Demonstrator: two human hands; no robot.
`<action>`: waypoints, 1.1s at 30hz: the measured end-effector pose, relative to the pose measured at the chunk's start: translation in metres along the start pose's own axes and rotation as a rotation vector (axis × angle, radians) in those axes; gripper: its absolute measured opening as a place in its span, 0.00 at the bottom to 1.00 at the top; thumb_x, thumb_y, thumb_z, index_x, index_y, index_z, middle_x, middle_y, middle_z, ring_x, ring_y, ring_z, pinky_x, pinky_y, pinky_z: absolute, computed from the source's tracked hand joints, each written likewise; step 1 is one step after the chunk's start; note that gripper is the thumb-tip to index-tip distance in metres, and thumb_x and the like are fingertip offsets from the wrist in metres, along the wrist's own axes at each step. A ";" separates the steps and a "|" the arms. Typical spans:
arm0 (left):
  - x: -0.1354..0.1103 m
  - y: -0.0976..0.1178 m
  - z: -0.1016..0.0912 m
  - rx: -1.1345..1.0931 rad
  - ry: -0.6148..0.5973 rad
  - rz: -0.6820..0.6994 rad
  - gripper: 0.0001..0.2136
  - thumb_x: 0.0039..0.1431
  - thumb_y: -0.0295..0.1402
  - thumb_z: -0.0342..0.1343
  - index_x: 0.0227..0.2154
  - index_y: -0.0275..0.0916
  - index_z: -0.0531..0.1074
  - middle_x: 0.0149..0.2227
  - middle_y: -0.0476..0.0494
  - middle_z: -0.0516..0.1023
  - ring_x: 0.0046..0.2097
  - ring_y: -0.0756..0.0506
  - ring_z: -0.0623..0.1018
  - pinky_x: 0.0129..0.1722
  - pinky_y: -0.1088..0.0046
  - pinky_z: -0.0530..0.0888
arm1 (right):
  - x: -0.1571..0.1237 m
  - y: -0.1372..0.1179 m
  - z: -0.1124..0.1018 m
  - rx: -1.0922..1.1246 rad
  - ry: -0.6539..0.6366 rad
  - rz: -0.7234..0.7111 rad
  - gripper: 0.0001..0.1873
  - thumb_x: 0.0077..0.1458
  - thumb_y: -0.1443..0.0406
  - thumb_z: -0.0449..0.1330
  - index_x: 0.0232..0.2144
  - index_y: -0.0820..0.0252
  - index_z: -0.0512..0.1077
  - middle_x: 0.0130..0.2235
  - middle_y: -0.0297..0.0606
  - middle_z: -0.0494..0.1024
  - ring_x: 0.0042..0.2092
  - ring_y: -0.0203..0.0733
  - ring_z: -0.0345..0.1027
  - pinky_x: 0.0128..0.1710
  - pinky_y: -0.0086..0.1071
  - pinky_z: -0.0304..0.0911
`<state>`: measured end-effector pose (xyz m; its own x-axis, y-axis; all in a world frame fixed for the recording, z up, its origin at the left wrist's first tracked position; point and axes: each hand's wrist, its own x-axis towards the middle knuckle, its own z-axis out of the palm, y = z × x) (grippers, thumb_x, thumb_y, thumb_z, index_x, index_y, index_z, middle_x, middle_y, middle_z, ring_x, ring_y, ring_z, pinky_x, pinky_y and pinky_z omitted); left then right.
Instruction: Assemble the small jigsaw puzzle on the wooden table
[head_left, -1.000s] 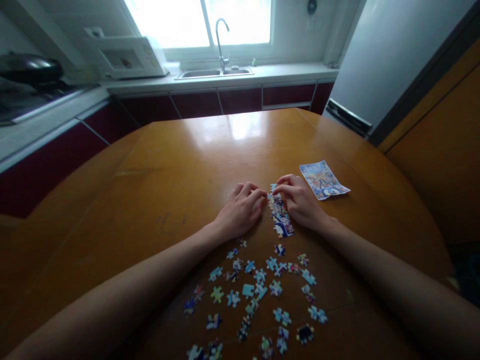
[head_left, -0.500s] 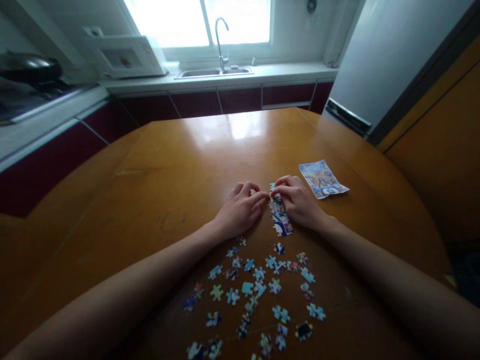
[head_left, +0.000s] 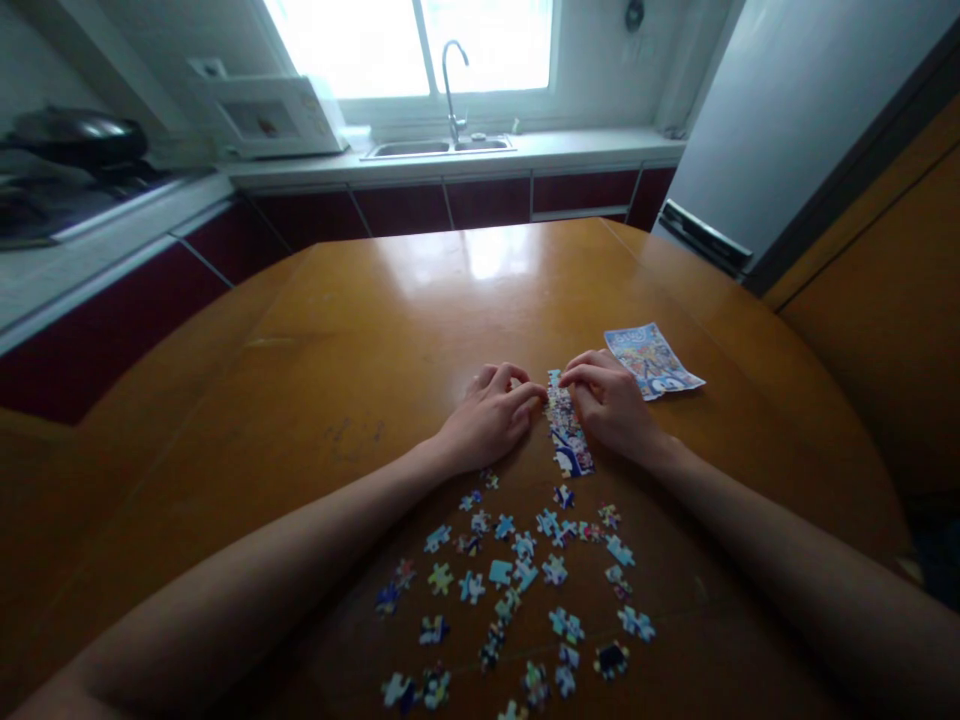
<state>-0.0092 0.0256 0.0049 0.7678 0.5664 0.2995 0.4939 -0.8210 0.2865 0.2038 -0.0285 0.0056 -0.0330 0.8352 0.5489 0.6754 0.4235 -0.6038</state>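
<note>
Puzzle strip (head_left: 568,430) lies flat on table (head_left: 360,320). Left hand (head_left: 491,418) is at its left edge, right hand (head_left: 611,408) at its right edge, probably for steadying. Fingers (head_left: 533,391) bent; cannot tell if clamped on anything. Loose pieces (head_left: 500,572) spread on near side, seemingly for easy reach. Long axis of strip runs near to far, far end slightly left.

"How's the light?"

"You face a window (head_left: 491,45) burnt out to white, and it throws glare across the far part of your table (head_left: 375,330)."

"And close to me?"

"Dimmer; your forearms (head_left: 255,580) darken toward the lower corners. You also get wide-angle stretch at the edges, a blurred pan (head_left: 82,135), and soft detail on the puzzle pieces (head_left: 501,572)."
</note>
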 end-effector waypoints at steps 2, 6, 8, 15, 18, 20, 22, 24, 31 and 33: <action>0.000 0.000 0.000 0.002 -0.005 0.002 0.14 0.65 0.29 0.53 0.51 0.49 0.71 0.52 0.44 0.69 0.54 0.39 0.65 0.58 0.54 0.68 | 0.000 -0.003 -0.001 0.023 0.041 -0.002 0.13 0.57 0.75 0.55 0.29 0.55 0.76 0.35 0.39 0.76 0.42 0.45 0.69 0.44 0.42 0.65; 0.000 0.000 0.000 -0.026 0.002 0.014 0.13 0.65 0.29 0.53 0.51 0.48 0.71 0.52 0.43 0.69 0.54 0.39 0.66 0.58 0.54 0.68 | 0.000 -0.008 -0.004 0.079 0.124 -0.035 0.13 0.56 0.75 0.55 0.27 0.56 0.75 0.33 0.37 0.76 0.39 0.44 0.69 0.41 0.40 0.65; 0.001 -0.001 0.000 -0.073 0.019 0.014 0.13 0.65 0.29 0.54 0.51 0.47 0.71 0.52 0.43 0.70 0.54 0.39 0.66 0.58 0.54 0.68 | 0.000 -0.009 -0.006 0.101 0.180 -0.041 0.13 0.56 0.75 0.55 0.26 0.56 0.75 0.32 0.37 0.76 0.38 0.43 0.69 0.40 0.40 0.65; 0.007 -0.013 0.005 -0.456 0.282 -0.220 0.13 0.59 0.19 0.50 0.41 0.40 0.73 0.42 0.44 0.74 0.41 0.46 0.73 0.41 0.67 0.74 | 0.001 -0.007 -0.012 0.099 0.282 0.019 0.14 0.56 0.75 0.54 0.24 0.57 0.74 0.31 0.36 0.76 0.37 0.42 0.69 0.39 0.38 0.63; 0.007 -0.013 0.004 -0.507 0.306 -0.249 0.12 0.58 0.19 0.50 0.40 0.38 0.73 0.40 0.44 0.75 0.37 0.48 0.73 0.36 0.71 0.72 | -0.001 -0.010 -0.012 0.102 0.244 0.028 0.14 0.56 0.75 0.54 0.26 0.57 0.75 0.31 0.36 0.77 0.38 0.42 0.69 0.40 0.38 0.63; 0.007 -0.011 0.002 -0.506 0.303 -0.244 0.12 0.58 0.19 0.50 0.39 0.38 0.74 0.39 0.44 0.75 0.38 0.48 0.73 0.35 0.71 0.72 | -0.003 -0.014 -0.012 0.110 0.214 0.030 0.14 0.57 0.75 0.54 0.28 0.57 0.76 0.32 0.37 0.77 0.38 0.42 0.69 0.40 0.38 0.63; 0.007 -0.009 0.001 -0.504 0.300 -0.248 0.11 0.57 0.19 0.51 0.38 0.38 0.74 0.39 0.44 0.75 0.38 0.48 0.73 0.35 0.72 0.71 | -0.006 -0.020 -0.013 0.116 0.178 0.029 0.13 0.58 0.75 0.55 0.31 0.57 0.77 0.34 0.37 0.76 0.39 0.42 0.68 0.40 0.39 0.63; 0.006 -0.008 0.000 -0.500 0.295 -0.251 0.11 0.58 0.18 0.51 0.38 0.38 0.74 0.39 0.44 0.75 0.38 0.48 0.73 0.35 0.71 0.71 | -0.010 -0.026 -0.015 0.113 0.136 0.021 0.12 0.58 0.75 0.55 0.33 0.56 0.77 0.35 0.38 0.77 0.41 0.43 0.68 0.41 0.39 0.64; 0.006 -0.008 -0.001 -0.446 0.274 -0.214 0.11 0.58 0.18 0.52 0.38 0.38 0.74 0.38 0.45 0.75 0.41 0.46 0.73 0.39 0.68 0.72 | -0.019 -0.045 -0.022 0.060 -0.055 -0.063 0.11 0.59 0.73 0.59 0.41 0.56 0.77 0.40 0.40 0.76 0.45 0.45 0.68 0.45 0.41 0.65; 0.005 -0.008 -0.001 -0.436 0.265 -0.206 0.11 0.58 0.18 0.52 0.39 0.38 0.74 0.39 0.45 0.75 0.42 0.46 0.73 0.41 0.67 0.72 | -0.021 -0.050 -0.022 0.056 -0.160 -0.123 0.10 0.61 0.72 0.59 0.41 0.57 0.77 0.41 0.41 0.77 0.45 0.45 0.67 0.45 0.40 0.65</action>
<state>-0.0092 0.0351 0.0051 0.5158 0.7575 0.4002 0.3653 -0.6171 0.6970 0.1873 -0.0749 0.0370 -0.2324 0.8194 0.5240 0.6173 0.5406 -0.5716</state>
